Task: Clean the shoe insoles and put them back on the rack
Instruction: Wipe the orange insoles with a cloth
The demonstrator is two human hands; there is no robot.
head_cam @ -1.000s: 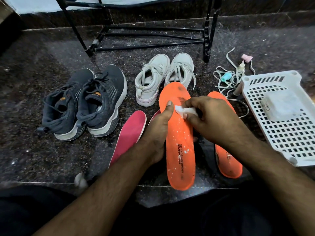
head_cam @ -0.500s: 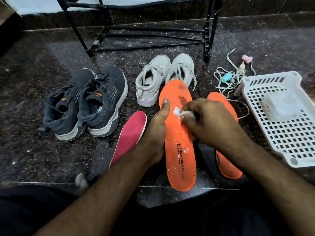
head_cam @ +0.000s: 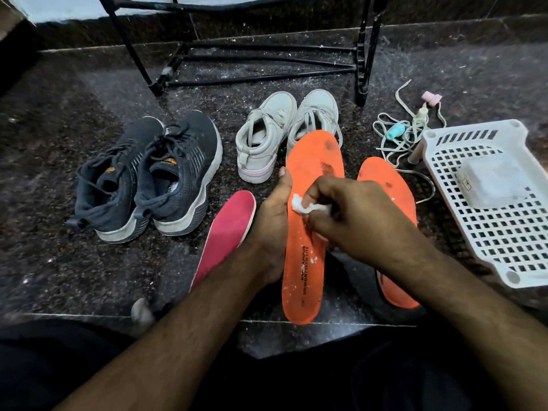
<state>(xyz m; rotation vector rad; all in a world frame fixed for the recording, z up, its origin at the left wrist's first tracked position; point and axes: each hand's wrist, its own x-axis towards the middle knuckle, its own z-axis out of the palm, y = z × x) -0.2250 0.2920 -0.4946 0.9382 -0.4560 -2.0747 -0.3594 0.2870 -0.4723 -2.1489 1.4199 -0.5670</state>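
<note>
Left hand [head_cam: 271, 221]: grip clamped along the left edge of the orange insole [head_cam: 308, 262], thumb lying up that edge, remaining fingers hidden behind it. The insole is held tilted, heel end near, toe end far, printed lettering facing up, dark smudges near the toe.

Right hand [head_cam: 353, 221]: fingers curled together, grip pinched on a small white wad [head_cam: 301, 205] of cotton or tissue; cannot tell which. The wad is pressed against the insole's upper face near its middle, close to the left thumb. White flecks scattered over the lower half of the insole.

Second orange insole [head_cam: 382, 191] lies flat on the floor [head_cam: 59, 247] just right of the held one, partly covered by the right forearm. Pink insole [head_cam: 226, 232] lies on the floor just left of the left wrist.

Far left: pair of dark grey running shoes [head_cam: 154, 179], side by side, touching. Far centre: pair of white sneakers [head_cam: 284, 134], their heels just beyond the held insole's toe. Behind them stands the black metal rack [head_cam: 255, 51], its lower bars bare.

Right: white perforated plastic basket [head_cam: 492, 221], a pale block [head_cam: 493, 182] resting on it. Loose white laces [head_cam: 397, 137] tangled beside its far left corner, with small teal and pink items among them.

Floor is dark speckled stone, dusted with white bits.
</note>
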